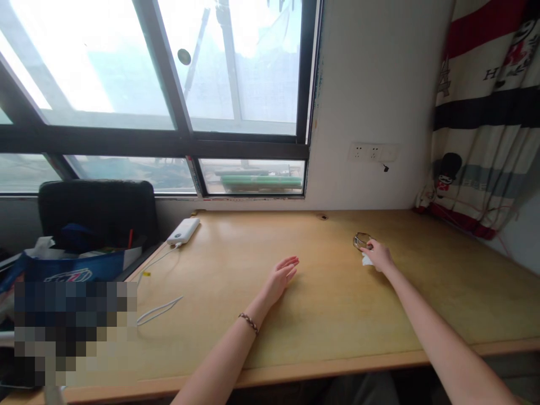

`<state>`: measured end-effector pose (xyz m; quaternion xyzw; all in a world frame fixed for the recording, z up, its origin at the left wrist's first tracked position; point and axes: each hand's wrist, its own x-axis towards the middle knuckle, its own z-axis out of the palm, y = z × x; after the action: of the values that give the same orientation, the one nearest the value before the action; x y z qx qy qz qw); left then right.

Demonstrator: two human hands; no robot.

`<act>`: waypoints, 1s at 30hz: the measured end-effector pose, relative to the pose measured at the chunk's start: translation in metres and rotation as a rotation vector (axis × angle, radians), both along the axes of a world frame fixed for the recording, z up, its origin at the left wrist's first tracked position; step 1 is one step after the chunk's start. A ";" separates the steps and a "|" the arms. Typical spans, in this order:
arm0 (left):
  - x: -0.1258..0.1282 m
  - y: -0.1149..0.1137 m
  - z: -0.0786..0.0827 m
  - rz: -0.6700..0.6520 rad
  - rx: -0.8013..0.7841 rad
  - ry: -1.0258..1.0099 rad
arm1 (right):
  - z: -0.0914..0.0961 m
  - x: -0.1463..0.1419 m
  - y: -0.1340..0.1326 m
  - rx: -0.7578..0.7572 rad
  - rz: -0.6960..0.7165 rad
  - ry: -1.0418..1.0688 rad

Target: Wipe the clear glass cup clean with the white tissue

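My right hand (381, 257) is at the right part of the wooden table (236, 332), its fingers closed on a pair of eyeglasses (360, 242) with thin frames. Just under those fingers shows a small white piece (367, 259), like a tissue or cloth; whether the hand grips it too is unclear. My left hand (284, 277) is over the middle of the table, fingers stretched out and nothing in them. A braided bracelet (248, 323) circles the left wrist.
A white power bank (184, 231) with a white cable (160, 310) lies along the table's left side. Beyond that edge are a black chair (99, 205) and a blue bag (80, 269). Wall sockets (373, 152) and a patterned curtain (476, 124) are at the back right.
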<state>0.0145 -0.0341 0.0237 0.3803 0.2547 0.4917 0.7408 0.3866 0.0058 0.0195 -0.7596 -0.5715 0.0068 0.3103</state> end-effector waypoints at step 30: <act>0.000 0.001 -0.008 0.000 0.011 0.035 | 0.001 0.028 0.030 -0.155 -0.037 0.050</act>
<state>0.0140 -0.0334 0.0161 0.3930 0.2650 0.4864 0.7340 0.4150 0.0354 0.0209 -0.7913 -0.5474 0.0641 0.2648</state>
